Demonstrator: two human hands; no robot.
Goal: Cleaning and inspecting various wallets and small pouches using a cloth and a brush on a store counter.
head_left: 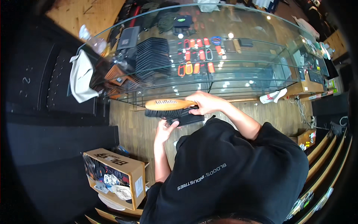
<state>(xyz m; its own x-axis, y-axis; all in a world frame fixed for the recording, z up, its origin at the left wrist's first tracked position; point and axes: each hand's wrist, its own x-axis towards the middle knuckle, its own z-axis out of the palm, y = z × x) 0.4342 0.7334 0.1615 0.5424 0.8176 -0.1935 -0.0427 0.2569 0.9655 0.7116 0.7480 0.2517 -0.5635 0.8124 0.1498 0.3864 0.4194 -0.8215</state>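
Observation:
A wooden brush [162, 104] with dark bristles is gripped by its handle in my right hand [203, 102], whose fingers close around the narrow end. Its bristles face down, at the left part of a flat black item [192, 118] that looks like a leather wallet or case. My left hand [163, 130] pinches that item at its near left edge, thumb on top. Whether the bristles touch the surface I cannot tell. Part of the black item is hidden under the brush and my right hand.
Just ahead stands a glass display counter [238, 71] with orange and red key-holder-like pieces [196, 68] and a dark ribbed stack [152, 58]. A whitish cloth [82, 76] hangs at its left corner. An open cardboard box [138, 179] stands lower left; slatted shelving [324, 168] lies lower right.

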